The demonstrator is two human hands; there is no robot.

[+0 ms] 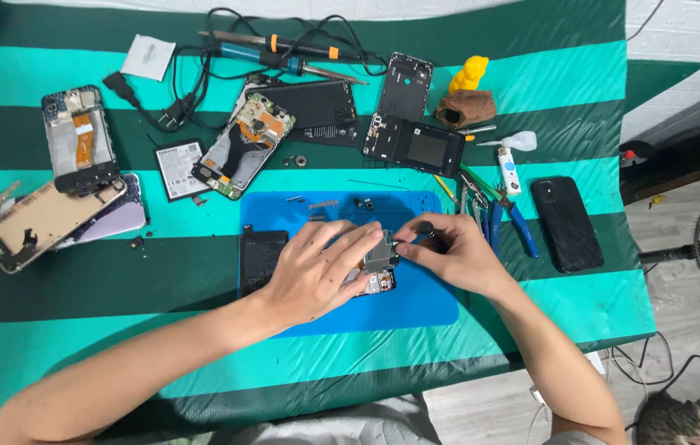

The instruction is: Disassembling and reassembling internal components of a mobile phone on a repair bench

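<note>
In the middle of the frame, the left hand (317, 268) lies flat with spread fingers on an opened phone (376, 268), and it presses the phone down on the blue mat (416, 305). The phone lies near the centre of the mat, partly hidden under the fingers, and its inner metal parts show at the right edge. The right hand (453, 251) is just to the right of the phone. Its fingers are closed around a small screwdriver (418, 235) with a dark round cap, and the tip touches the upper right part of the phone.

A dark battery (261, 257) lies at the left edge of the mat, just beside the left hand. Some small loose parts (324, 203) lie on the upper part of the mat.

The worktop (531, 321) has a cover with green and turquoise stripes. In the upper left of the frame there are several opened phone frames (78, 140) and a white battery (178, 167). At the top centre lies a soldering iron (284, 59) with black cables. To the right of the mat there are blue-handled pliers (515, 222) and a whole black phone (566, 222). A yellow figure (469, 74) stands in the upper right on a brown block.
</note>
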